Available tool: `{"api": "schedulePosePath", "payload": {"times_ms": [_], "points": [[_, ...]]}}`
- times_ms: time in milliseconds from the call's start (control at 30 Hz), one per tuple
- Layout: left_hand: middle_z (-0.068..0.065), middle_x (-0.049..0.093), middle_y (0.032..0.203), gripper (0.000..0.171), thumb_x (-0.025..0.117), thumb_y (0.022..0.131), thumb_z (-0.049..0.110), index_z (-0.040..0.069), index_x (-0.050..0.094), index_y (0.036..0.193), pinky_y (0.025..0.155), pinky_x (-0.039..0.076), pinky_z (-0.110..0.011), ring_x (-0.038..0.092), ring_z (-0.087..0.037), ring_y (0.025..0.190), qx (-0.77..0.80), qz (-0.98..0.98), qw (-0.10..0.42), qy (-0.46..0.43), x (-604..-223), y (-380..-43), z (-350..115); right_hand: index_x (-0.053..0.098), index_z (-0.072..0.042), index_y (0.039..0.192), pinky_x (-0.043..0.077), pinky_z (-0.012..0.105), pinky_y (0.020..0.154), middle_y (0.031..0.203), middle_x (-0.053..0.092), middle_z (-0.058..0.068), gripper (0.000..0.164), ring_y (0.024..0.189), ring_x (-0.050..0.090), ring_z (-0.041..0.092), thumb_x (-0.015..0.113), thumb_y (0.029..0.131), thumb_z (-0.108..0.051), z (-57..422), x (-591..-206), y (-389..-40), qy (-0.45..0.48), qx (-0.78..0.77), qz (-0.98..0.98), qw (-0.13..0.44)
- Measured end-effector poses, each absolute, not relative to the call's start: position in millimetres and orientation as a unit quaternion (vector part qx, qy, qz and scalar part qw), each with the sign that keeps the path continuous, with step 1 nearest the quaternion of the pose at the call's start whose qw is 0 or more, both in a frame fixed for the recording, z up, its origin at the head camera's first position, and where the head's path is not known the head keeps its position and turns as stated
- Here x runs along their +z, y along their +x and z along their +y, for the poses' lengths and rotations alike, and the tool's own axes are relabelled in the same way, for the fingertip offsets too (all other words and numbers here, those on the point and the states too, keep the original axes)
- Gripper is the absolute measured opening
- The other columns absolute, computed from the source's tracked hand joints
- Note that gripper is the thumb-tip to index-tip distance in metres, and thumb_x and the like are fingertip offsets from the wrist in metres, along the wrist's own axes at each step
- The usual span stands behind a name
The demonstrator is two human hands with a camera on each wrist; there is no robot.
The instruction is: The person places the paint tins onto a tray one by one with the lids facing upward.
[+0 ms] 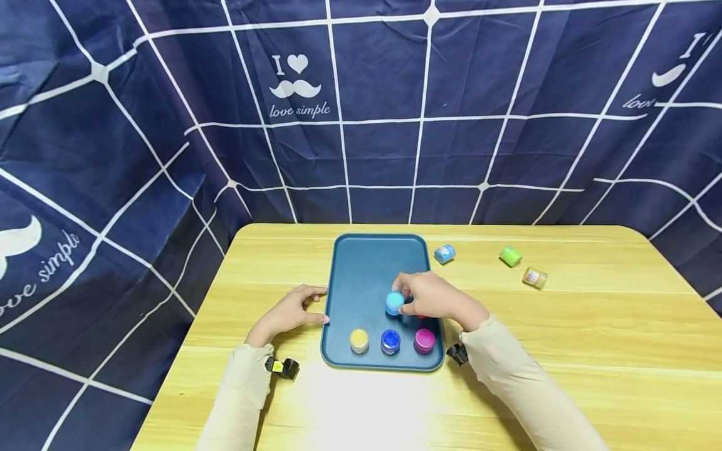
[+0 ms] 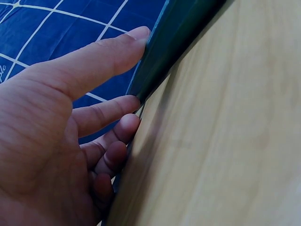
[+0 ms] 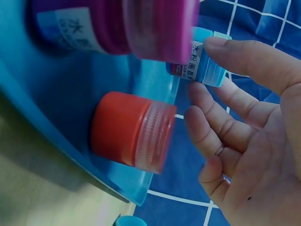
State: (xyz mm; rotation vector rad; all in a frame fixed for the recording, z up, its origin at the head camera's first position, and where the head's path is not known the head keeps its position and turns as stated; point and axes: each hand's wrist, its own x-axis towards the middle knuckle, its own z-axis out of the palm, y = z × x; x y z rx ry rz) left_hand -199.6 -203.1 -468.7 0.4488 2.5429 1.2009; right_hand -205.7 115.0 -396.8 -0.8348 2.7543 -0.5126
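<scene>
In the head view my right hand (image 1: 431,294) pinches a light blue paint jar (image 1: 395,303) between thumb and fingers over the dark blue tray (image 1: 366,257). The right wrist view shows this jar's printed white label. A red-orange jar with a clear lid (image 3: 131,132) stands in the tray beside that hand, mostly hidden by it in the head view. Along the tray's near side stand a yellow jar (image 1: 359,341), a dark blue jar (image 1: 390,342) and a magenta jar (image 1: 424,341). At the tray's left edge, my left hand (image 1: 293,308) touches the rim with thumb and index fingertips.
Right of the tray, a blue jar (image 1: 444,254), a green jar (image 1: 511,255) and a tan jar (image 1: 534,277) lie on their sides on the wooden table (image 1: 592,332). A navy cloth (image 1: 383,150) with white lines hangs behind the table.
</scene>
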Motion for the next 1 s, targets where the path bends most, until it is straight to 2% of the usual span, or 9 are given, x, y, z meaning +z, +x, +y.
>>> {"api": "schedulePosePath", "payload": {"times_ms": [467, 767, 1000], "points": [[-0.007, 0.053, 0.109, 0.066, 0.08, 0.079, 0.03, 0.008, 0.055, 0.135, 0.083, 0.037, -0.033, 0.042, -0.02, 0.093, 0.418, 0.881, 0.149, 0.161, -469.0, -199.7, -202.9, 0.065, -0.012, 0.105, 0.04, 0.044, 0.089, 0.089, 0.066, -0.002, 0.028, 0.084, 0.057, 0.015, 0.075, 0.08, -0.02, 112.6, -404.2, -206.6, -0.283, -0.175, 0.936, 0.117], [-0.008, 0.053, 0.11, 0.065, 0.08, 0.079, 0.029, 0.009, 0.055, 0.135, 0.084, 0.036, -0.034, 0.042, -0.02, 0.093, 0.418, 0.882, 0.149, 0.157, -470.3, -200.3, -204.3, 0.068, -0.013, 0.104, 0.042, 0.043, 0.089, 0.086, 0.066, -0.006, 0.025, 0.078, 0.056, 0.011, 0.074, 0.082, -0.024, 112.6, -406.7, -208.4, -0.286, -0.165, 0.938, 0.107], [-0.007, 0.054, 0.109, 0.065, 0.08, 0.079, 0.029, 0.009, 0.056, 0.135, 0.084, 0.037, -0.034, 0.043, -0.02, 0.093, 0.416, 0.883, 0.147, 0.159, -471.3, -201.0, -204.3, 0.068, -0.015, 0.099, 0.043, 0.042, 0.087, 0.084, 0.067, -0.006, 0.019, 0.08, 0.058, 0.012, 0.074, 0.083, -0.024, 111.8, -409.1, -210.3, -0.279, -0.159, 0.942, 0.1]]}}
